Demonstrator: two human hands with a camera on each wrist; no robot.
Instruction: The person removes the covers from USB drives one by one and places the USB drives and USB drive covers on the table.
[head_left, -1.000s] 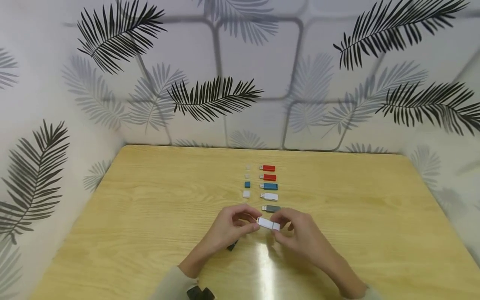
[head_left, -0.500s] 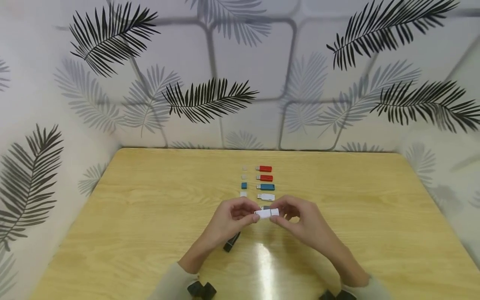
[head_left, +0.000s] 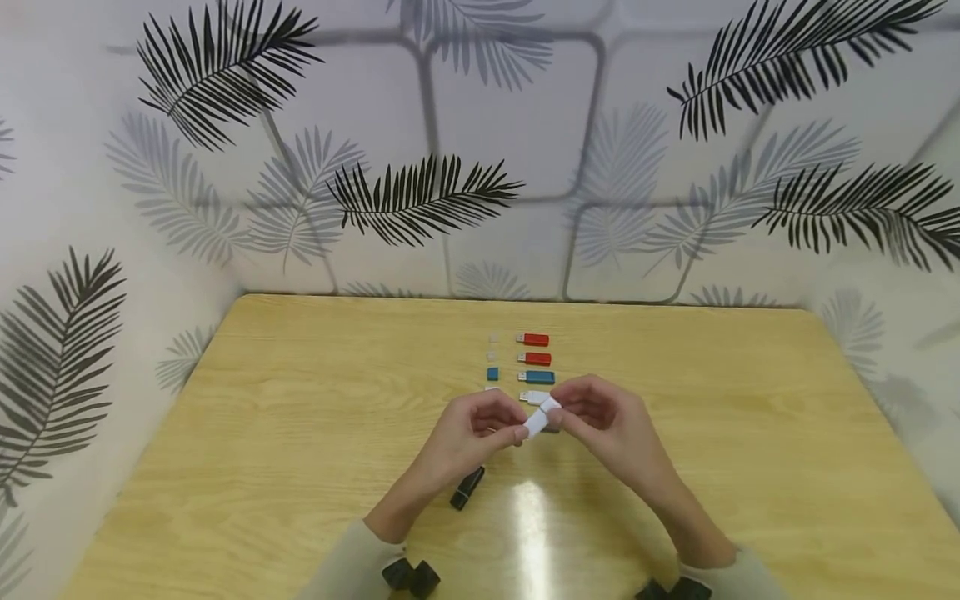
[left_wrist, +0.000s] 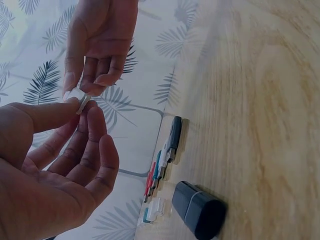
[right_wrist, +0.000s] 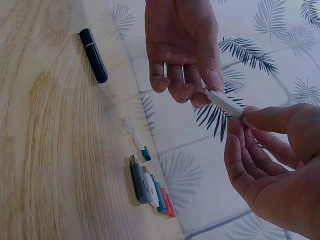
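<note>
Both hands hold a white capped USB stick [head_left: 536, 422] above the table, one at each end. My left hand [head_left: 480, 427] pinches the body end between thumb and fingers. My right hand [head_left: 611, 427] pinches the cap end, and the stick tilts up toward it in the head view. A seam between cap and body shows in the right wrist view, where the white USB stick [right_wrist: 226, 104] spans the gap between the hands. Below the left hand lies a black capped USB stick [head_left: 467, 487]. Behind the hands, a grey uncapped USB stick [right_wrist: 139, 181] is mostly hidden in the head view.
A column of uncapped USB sticks lies beyond the hands: two red [head_left: 536, 340], a blue [head_left: 538, 377] and a white one [head_left: 534, 398]. Left of them are loose caps, including a blue cap [head_left: 492, 374]. A leaf-patterned backdrop borders the wooden table [head_left: 300, 400].
The white USB stick has been raised and turned, its right end now higher. Both hands have moved slightly away from the body, uncovering the black USB stick.
</note>
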